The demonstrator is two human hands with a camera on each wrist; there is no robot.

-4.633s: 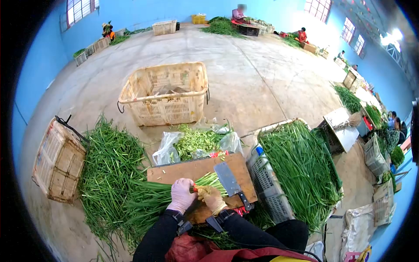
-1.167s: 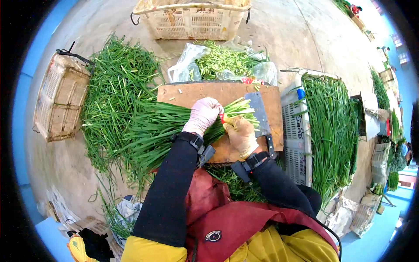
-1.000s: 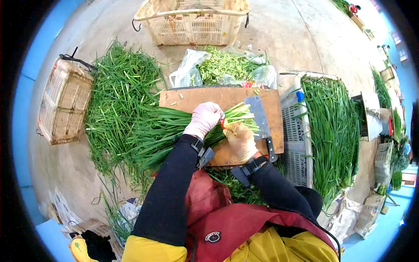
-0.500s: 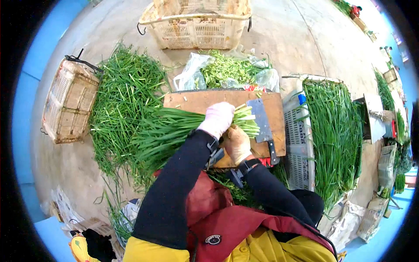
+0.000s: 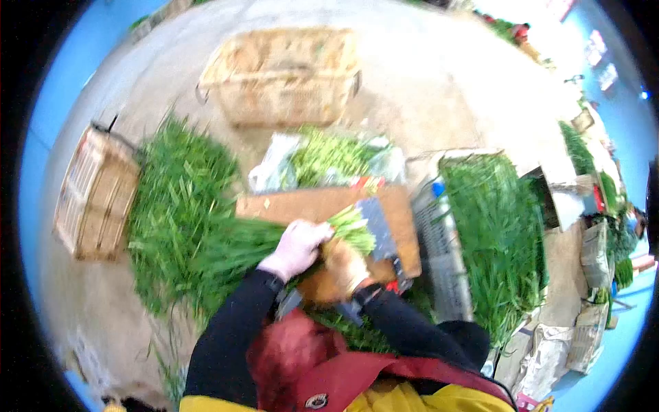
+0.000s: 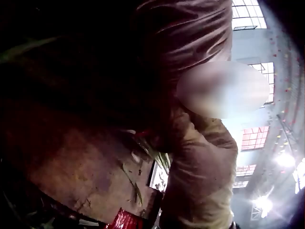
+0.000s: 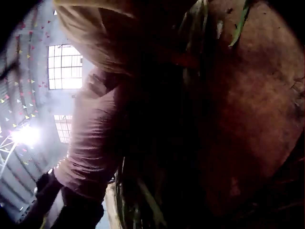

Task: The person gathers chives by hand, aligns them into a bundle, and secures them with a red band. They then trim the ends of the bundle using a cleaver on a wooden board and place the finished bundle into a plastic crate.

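A bunch of long green stalks lies across the brown board, its pale cut ends pointing right. My gloved left hand grips the bunch just behind those ends. Close against it, my gloved right hand has curled fingers at the stalks, pinching around the bunch; what lies between the two hands is hidden. A cleaver rests on the board right of the pale ends. In the dark right wrist view, the right glove and board show; the left wrist view shows the right glove.
Loose greens are heaped at the left beside a tipped crate. A crate of greens stands at the right. Beyond the board are a plastic bag of cut pieces and a large crate.
The head view has tilted up and shifted, blurring the scene. Both hands stay together at the bunch; the red band seen between them earlier is no longer visible.
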